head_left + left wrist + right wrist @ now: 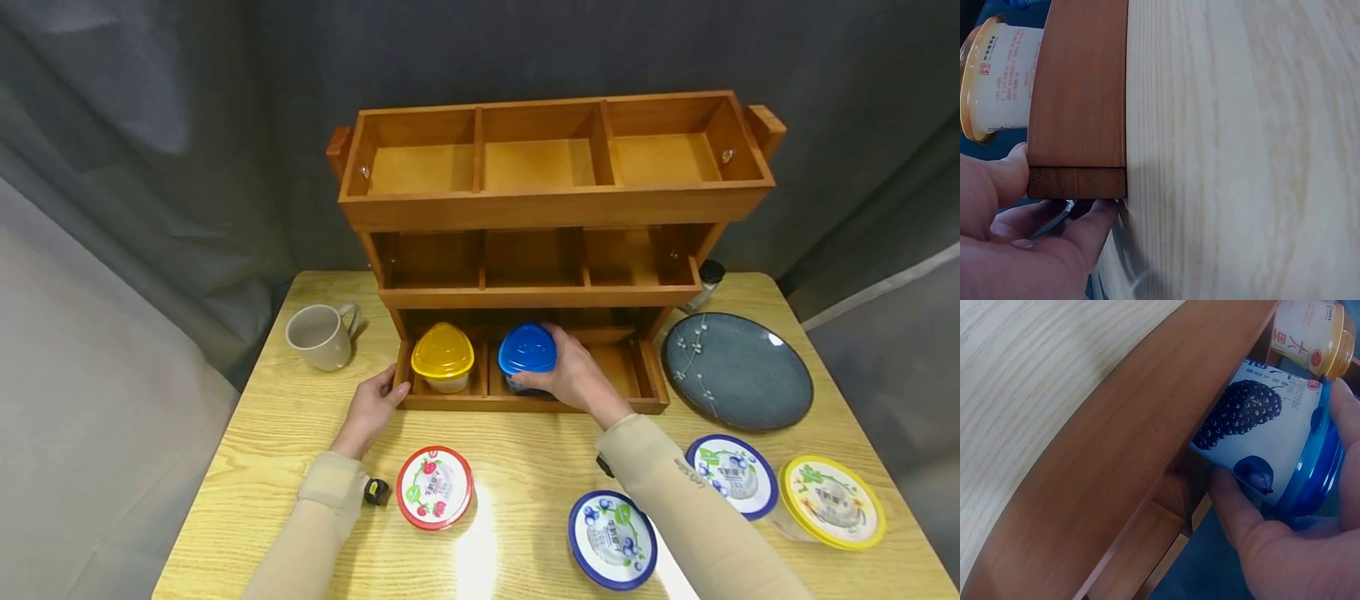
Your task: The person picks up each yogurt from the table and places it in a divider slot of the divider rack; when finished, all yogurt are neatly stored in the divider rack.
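Note:
My right hand (573, 371) grips a blue-lidded cup (527, 350) at the middle compartment of the wooden rack's bottom tier. Blackberry artwork shows on this cup (1244, 419) in the right wrist view; its base is partly hidden by the tier's front board. With thumb and fingers, my left hand (375, 398) holds the front left corner of the wooden rack (525, 404). Just right of that hand, a yellow-lidded cup (444, 354) sits upright in the left compartment.
A mug (322, 337) stands left of the rack; a dark plate (738, 371) and a black-capped jar (705, 283) are at right. Nearer lie a red-rimmed tub (435, 489), two blue-rimmed tubs (612, 542) and a yellow-rimmed tub (832, 502). Two upper tiers (555, 208) overhang the bottom one.

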### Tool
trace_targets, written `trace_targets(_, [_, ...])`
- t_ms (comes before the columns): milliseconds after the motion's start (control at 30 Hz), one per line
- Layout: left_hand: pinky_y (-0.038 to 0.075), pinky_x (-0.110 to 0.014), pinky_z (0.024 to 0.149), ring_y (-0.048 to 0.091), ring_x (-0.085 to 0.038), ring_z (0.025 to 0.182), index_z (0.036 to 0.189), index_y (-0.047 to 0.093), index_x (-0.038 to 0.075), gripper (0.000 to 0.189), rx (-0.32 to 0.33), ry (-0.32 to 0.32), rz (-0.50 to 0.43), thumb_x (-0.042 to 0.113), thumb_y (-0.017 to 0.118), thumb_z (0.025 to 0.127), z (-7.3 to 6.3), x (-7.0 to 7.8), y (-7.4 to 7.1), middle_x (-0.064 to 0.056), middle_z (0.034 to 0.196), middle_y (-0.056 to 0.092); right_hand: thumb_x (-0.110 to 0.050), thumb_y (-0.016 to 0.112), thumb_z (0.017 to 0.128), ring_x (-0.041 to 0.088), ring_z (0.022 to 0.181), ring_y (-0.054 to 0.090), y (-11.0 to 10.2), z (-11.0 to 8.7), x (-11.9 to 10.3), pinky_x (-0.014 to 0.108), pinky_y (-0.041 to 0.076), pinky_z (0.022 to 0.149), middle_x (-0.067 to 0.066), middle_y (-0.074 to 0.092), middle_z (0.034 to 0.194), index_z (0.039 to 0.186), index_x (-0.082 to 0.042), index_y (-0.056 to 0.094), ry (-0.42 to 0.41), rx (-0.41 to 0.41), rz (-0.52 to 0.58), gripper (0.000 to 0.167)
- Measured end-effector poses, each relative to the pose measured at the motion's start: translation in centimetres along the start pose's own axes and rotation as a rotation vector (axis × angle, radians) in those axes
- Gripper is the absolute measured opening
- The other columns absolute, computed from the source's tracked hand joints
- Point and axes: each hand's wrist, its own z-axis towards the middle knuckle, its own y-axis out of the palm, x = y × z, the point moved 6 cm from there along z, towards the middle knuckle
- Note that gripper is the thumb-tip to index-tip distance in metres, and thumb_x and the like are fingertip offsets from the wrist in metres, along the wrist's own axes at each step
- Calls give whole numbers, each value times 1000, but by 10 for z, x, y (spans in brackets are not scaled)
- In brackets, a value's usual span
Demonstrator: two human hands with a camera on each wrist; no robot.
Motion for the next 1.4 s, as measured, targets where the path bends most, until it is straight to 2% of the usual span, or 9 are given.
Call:
trace_targets(200, [48, -36, 101, 50, -33, 129, 150, 36, -4, 55, -7, 4, -2, 13, 57, 102, 0, 0, 2, -26, 144, 47, -52, 82, 77, 45, 129, 44, -1, -2, 1, 62, 40, 105, 25, 40, 147, 155, -9, 23, 15, -6, -2, 108])
trace_targets(400, [48, -37, 101, 51, -34, 129, 150, 36, -3, 55, -6, 2, 31, 15, 57, 102, 0, -1, 1, -25, 143, 48, -56, 82, 75, 47, 131, 42, -5, -6, -4, 64, 39, 104, 28, 34, 149, 158, -12, 15, 23, -45, -36, 115])
trace_targets(633, [46, -38, 104, 48, -34, 131, 150, 36, -4, 55, -6, 6, 31, 15, 57, 102, 1, -2, 0, -26, 145, 45, -59, 74, 82, 48, 132, 41, -35, -28, -18, 65, 38, 104, 27, 25, 154, 159, -13, 17, 10, -72, -111, 107])
trace_targets(833, [45, -38, 105, 46, -34, 133, 151, 35, -3, 56, -7, 7, 25, 17, 56, 103, 3, -1, 0, -26, 146, 44, -57, 71, 86, 48, 131, 42, -71, -67, -28, 66, 38, 104, 26, 28, 153, 158, -12, 22, -52, -35, -145, 99])
trace_targets(967, [44, -38, 105, 45, -34, 134, 151, 34, -3, 57, -9, -1, 22, 17, 56, 103, 2, -2, 0, -26, 147, 43, -60, 68, 87, 50, 130, 41, -84, -101, -23, 70, 37, 101, 27, 31, 152, 156, -12, 29, -98, -17, -168, 93])
trace_targets(1167, [45, -38, 105, 46, -34, 133, 151, 35, -3, 56, -12, 6, 2, 15, 56, 103, 2, -2, 2, -26, 147, 44, -59, 68, 87, 48, 120, 52, -84, -152, 4, 64, 50, 89, 25, 38, 147, 154, -14, 35, -150, 2, -171, 87])
trace_targets(1267, [46, -37, 104, 48, -33, 132, 151, 35, -3, 55, -12, 8, -4, 15, 56, 103, 1, -2, 3, -26, 146, 45, -59, 69, 86, 45, 114, 56, -83, -175, 20, 60, 53, 84, 24, 43, 144, 153, -14, 37, -145, 26, -162, 87])
trace_targets(1400, [46, -37, 104, 48, -33, 132, 151, 35, -3, 55, -1, 5, 4, 15, 56, 103, -1, 0, 1, -25, 146, 45, -53, 75, 84, 42, 115, 58, -75, -199, 38, 57, 54, 86, 22, 50, 139, 151, -12, 40, -126, 52, -123, 86])
